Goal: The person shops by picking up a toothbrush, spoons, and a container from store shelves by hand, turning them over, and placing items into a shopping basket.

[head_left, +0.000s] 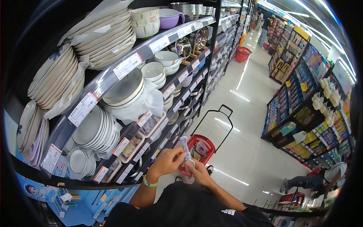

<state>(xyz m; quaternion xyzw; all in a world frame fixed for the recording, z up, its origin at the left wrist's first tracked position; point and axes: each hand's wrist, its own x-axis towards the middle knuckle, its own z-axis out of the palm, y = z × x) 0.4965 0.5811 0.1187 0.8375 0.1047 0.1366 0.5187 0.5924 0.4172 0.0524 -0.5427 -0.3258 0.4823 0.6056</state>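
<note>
Between my two hands is a pale spoon point(184, 143) with a bluish-white patterned handle, its rounded handle end pointing up and away from me. My left hand point(166, 162) is closed, thumb and fingers pinching the spoon from the left. On the lower end, my right hand point(199, 172) closes its fingers and thumb, partly covering the spoon. Just beyond them on the floor stands a red shopping basket point(213, 149) with a black pull handle point(228, 110). Several packaged goods lie inside it; my hands hide part of it.
At left, shelves carry stacked plates point(107, 38), white bowls point(154, 72), a purple bowl point(170, 19) and price tags point(127, 66). A tiled aisle point(242, 125) runs ahead. Another red basket point(242, 54) stands farther off. Goods racks point(298, 87) and another person point(317, 179) are at right.
</note>
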